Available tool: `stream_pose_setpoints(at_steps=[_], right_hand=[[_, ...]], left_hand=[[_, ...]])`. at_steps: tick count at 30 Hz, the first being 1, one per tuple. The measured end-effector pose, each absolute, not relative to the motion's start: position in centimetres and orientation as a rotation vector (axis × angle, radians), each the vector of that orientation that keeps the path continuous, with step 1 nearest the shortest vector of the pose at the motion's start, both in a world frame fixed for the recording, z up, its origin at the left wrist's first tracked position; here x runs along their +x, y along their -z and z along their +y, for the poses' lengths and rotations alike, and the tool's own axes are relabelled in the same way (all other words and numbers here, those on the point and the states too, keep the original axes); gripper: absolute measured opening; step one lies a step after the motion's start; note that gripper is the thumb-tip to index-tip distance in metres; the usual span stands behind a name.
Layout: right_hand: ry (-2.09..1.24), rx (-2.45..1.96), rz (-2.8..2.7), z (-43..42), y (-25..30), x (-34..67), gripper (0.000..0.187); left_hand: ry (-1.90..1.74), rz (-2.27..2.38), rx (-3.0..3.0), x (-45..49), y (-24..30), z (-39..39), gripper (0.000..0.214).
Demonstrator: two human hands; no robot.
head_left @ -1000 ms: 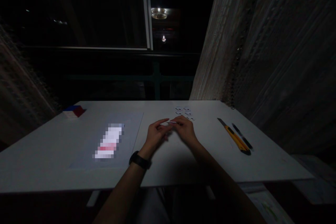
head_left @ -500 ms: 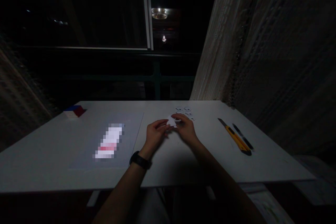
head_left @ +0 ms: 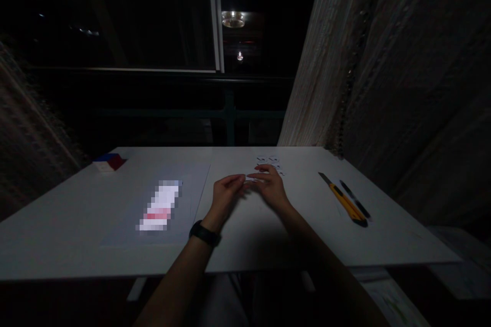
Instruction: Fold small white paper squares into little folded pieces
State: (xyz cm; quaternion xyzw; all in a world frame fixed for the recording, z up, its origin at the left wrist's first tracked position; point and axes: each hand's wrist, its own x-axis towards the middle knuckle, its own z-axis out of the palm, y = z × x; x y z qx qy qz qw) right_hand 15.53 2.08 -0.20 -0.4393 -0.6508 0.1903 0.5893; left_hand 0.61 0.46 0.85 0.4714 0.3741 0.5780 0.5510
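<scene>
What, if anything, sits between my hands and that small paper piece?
Nothing visible does. The left hand and right hand both pinch the small paper piece above the white table; the paper cutouts lie beyond them.

1 × table (head_left: 76,225), white.
2 × hands: left hand (head_left: 224,194), right hand (head_left: 272,189).
1 × wristwatch (head_left: 205,234).
1 × small paper piece (head_left: 253,179), at the fingertips.
Several × small printed cut-outs (head_left: 268,159), clustered by the table's far edge; at least four, exact count too dim to tell.
1 × large sheet (head_left: 192,184), left half of the table.
1 × coloured cube (head_left: 108,162), far left corner.
1 × yellow utility knife (head_left: 341,198) and 1 × black pen (head_left: 355,199), side by side near the right edge.
</scene>
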Motion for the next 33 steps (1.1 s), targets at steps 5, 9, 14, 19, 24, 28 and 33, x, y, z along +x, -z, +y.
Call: stream_pose_setpoints(at_steps=[5,9,14,19,24,28,33], right_hand=[[-0.672,-1.016,-1.413,2.2,-0.1,15.7,0.016],[-0.913,-1.049,-1.319,2.3,-0.1,15.7,0.029],[-1.051,-1.006,-1.330,2.3,0.2,15.7,0.039],[-1.171,-0.964,-1.380,2.1,0.2,16.2,0.039],[-1.366,-0.945,-1.415,1.4,-0.7,16.8,0.038],[-1.382,-0.947,-1.398,1.4,-0.6,16.5,0.038],[-1.326,-0.953,-1.298,2.0,0.4,16.1,0.031]], left_hand=[[-1.374,0.976,1.264,0.1,-0.6,0.7,0.034],[-1.420,1.120,1.391,0.1,-0.5,1.0,0.029],[-1.264,0.978,1.146,0.7,-0.6,0.7,0.039],[-1.259,0.955,1.007,0.6,-0.7,0.5,0.035],[-1.300,0.978,1.027,0.6,-0.6,0.7,0.028],[-1.338,1.025,1.020,0.8,-0.4,0.7,0.024],[-1.331,1.032,1.087,1.0,-0.5,0.5,0.020]])
